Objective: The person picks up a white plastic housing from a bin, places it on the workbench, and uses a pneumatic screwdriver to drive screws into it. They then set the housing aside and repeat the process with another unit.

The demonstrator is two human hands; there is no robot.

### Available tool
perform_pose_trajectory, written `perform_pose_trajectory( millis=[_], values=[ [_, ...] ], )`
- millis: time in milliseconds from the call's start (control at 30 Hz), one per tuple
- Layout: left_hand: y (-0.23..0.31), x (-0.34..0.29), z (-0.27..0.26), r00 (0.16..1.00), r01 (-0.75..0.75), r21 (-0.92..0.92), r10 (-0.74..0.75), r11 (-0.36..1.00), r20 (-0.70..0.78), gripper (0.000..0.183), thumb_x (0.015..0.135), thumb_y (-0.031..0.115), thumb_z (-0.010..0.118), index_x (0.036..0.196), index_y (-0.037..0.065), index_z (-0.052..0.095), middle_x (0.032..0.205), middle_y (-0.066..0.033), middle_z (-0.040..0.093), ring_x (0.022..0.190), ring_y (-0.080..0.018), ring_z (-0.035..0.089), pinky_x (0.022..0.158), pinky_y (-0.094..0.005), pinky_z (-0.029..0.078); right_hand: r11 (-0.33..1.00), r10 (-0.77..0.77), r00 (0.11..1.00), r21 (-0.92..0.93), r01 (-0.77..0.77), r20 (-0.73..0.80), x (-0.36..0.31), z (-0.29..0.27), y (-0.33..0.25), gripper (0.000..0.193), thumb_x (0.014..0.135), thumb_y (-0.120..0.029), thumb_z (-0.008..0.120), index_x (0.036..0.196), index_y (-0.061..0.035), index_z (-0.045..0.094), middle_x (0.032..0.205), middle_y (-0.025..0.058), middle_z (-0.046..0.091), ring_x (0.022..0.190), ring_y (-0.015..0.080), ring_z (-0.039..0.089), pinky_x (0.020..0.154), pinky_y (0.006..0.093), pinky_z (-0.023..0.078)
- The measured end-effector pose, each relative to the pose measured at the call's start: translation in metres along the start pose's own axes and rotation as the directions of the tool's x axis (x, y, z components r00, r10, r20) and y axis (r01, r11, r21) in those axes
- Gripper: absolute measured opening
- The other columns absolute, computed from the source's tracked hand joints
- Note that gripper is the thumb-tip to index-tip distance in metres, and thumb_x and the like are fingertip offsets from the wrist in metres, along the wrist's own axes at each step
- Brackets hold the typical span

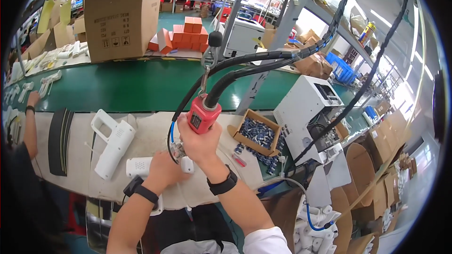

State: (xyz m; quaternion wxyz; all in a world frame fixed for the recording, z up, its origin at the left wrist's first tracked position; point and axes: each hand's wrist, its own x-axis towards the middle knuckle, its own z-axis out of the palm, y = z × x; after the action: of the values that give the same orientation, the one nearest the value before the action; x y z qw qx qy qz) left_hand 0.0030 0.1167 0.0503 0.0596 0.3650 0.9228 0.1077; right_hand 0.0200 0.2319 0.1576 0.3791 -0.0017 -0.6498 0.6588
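Observation:
My right hand (201,145) is wrapped round a red electric screwdriver (203,115), which hangs from a hook and has thick black cables and a blue hose. Its lower end points down at a white plastic housing (137,166) on the mat; the tip is hidden by my hands. My left hand (167,171) lies closed over this housing and holds it down, with one white end (187,164) showing at its right. To the left lies another white handled housing (113,146), apart from both hands.
A cardboard box of small dark-blue parts (258,131) and a red-handled tool (239,160) lie to the right, before a white machine (308,113). A green conveyor belt (141,84) runs behind. A dark strip stack (60,141) and a co-worker's arm (31,127) are at left.

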Motion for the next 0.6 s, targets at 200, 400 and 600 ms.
perform_pose_trajectory(
  millis=[200,400,600],
  values=[
    [0.002,0.008,-0.007,0.996,0.071,-0.027,-0.072,0.997,-0.052,0.058,0.063,0.048,0.074,0.106,0.011,0.062,0.103,-0.0088,0.065,0.096,-0.0262,0.063,0.086,-0.0382,0.048,0.995,-0.068,0.996,0.075,0.072,-0.061,0.001,-0.02,-0.059,0.008,0.082,-0.002,0.064,0.084,0.0022,0.058,0.064,0.0038,0.059,0.051,0.0089,0.056,0.047,0.0225,0.046],
    [-0.009,0.016,0.01,0.991,-0.028,-0.001,0.028,1.0,-0.131,0.047,0.063,0.038,0.076,0.095,0.008,0.059,0.092,-0.0107,0.065,0.089,-0.028,0.064,0.077,-0.0397,0.049,0.997,-0.018,1.0,0.072,0.016,0.025,-0.008,-0.029,-0.071,0.009,0.082,-0.005,0.065,0.085,0.0023,0.06,0.063,0.0032,0.059,0.049,0.008,0.055,0.046,0.022,0.044],
    [-0.006,0.015,0.005,0.995,-0.033,-0.062,0.027,0.998,-0.093,0.042,0.066,0.034,0.075,0.096,0.008,0.059,0.093,-0.0106,0.065,0.089,-0.0279,0.064,0.079,-0.0408,0.047,0.999,0.038,0.999,0.022,-0.038,0.039,-0.007,-0.029,-0.06,0.01,0.083,-0.007,0.066,0.084,0.0022,0.062,0.062,0.0019,0.059,0.049,0.0071,0.055,0.046,0.0209,0.044]
  ],
)
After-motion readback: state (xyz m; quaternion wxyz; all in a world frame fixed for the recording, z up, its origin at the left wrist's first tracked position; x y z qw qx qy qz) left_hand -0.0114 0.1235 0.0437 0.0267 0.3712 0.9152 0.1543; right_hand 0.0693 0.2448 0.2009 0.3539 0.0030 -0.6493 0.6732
